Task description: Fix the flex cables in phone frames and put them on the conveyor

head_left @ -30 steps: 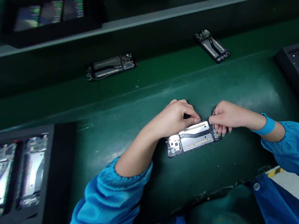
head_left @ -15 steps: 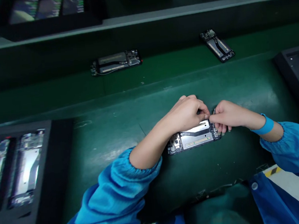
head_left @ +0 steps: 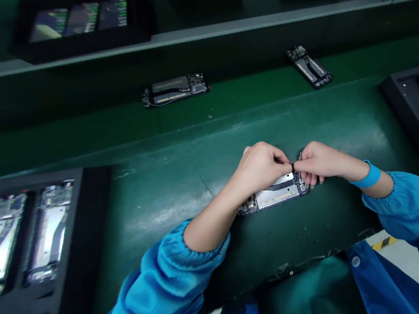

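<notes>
At nine o'clock a black foam tray [head_left: 87,226] holds phone frames in slots; another tray [head_left: 406,105] sits at three o'clock. The phone frame [head_left: 275,197] lies flat on the green mat [head_left: 161,190], centre. Left hand [head_left: 263,164] and right hand [head_left: 318,162] pinch closed at its far right corner, fingertips meeting (what they grip is too small to tell).

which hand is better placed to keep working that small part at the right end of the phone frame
Right, probably. The right hand already pinches at the right end of the phone frame. The left hand reaches across over the frame's middle, meeting it there.
</notes>
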`<state>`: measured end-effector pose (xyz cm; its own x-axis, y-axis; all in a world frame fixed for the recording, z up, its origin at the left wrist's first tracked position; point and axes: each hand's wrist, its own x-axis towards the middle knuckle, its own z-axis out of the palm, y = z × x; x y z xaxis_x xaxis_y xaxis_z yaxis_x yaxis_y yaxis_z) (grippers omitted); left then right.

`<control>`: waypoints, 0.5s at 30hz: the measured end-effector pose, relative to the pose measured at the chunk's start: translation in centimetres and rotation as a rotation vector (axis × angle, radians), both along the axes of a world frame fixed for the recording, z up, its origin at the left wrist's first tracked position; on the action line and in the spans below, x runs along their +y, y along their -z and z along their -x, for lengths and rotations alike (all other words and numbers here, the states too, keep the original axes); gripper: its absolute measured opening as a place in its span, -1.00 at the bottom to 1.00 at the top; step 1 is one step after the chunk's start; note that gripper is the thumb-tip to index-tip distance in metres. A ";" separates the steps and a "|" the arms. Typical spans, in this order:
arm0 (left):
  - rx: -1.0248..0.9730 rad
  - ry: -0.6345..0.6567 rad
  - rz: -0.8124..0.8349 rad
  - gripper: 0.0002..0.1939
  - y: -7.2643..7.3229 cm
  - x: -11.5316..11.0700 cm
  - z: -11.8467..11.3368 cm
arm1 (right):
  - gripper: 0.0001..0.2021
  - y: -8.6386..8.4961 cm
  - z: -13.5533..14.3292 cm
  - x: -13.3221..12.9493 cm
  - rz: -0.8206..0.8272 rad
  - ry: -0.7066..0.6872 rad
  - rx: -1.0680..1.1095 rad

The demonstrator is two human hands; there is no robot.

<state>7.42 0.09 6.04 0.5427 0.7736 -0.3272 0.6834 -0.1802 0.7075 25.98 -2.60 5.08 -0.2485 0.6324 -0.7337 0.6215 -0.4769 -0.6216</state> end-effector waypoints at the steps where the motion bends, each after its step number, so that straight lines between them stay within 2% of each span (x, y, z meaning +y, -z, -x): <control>1: 0.017 0.009 0.002 -0.84 -0.2 0.0 -0.1 | -0.75 0.0 0.0 0.0 -0.003 -0.003 -0.001; 5: 0.084 0.036 -0.091 -0.89 -0.6 -1.1 0.6 | -0.72 -0.7 -1.2 -0.2 -0.057 0.024 0.104; 9: 0.230 0.085 -0.260 -0.85 -0.4 -2.5 2.0 | -0.71 -1.5 -2.7 -1.1 -0.461 0.223 0.227; 11: 0.192 0.126 -0.256 -0.82 -0.3 -2.7 2.4 | -0.69 -1.6 -2.6 -1.6 -0.596 0.186 0.200; 13: 0.082 0.125 -0.221 -0.82 -0.4 -2.6 2.5 | -0.75 -1.5 -1.9 -2.0 -0.584 0.087 0.178; 15: -0.026 0.076 -0.230 -0.84 -0.7 -2.5 2.4 | -0.81 -1.2 -1.0 -2.0 -0.534 0.073 0.239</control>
<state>5.01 -2.38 6.71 0.6082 0.7828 -0.1319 0.6436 -0.3889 0.6592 26.98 -4.63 6.32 -0.3097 0.9206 -0.2377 0.4119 -0.0954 -0.9062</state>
